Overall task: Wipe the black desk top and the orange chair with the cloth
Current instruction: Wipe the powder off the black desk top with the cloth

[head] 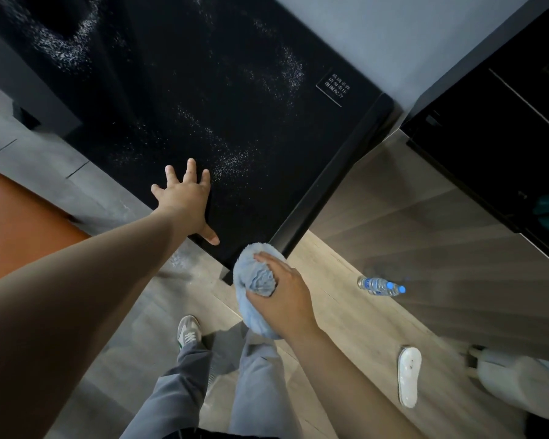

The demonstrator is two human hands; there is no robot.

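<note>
The black desk top (222, 99) fills the upper middle of the view, speckled with patches of white dust. My left hand (184, 198) rests flat on its near corner with fingers spread and holds nothing. My right hand (282, 293) grips a bunched light blue cloth (254, 277) just off the desk's near corner, over the floor. The orange chair (16, 217) shows at the left edge, partly hidden behind my left forearm.
A water bottle (381, 286) lies on the wooden floor to the right. A white slipper (409, 375) and another person's leg (517, 381) are at lower right. A dark cabinet (504, 137) stands at right. My own legs and shoe (188, 331) are below.
</note>
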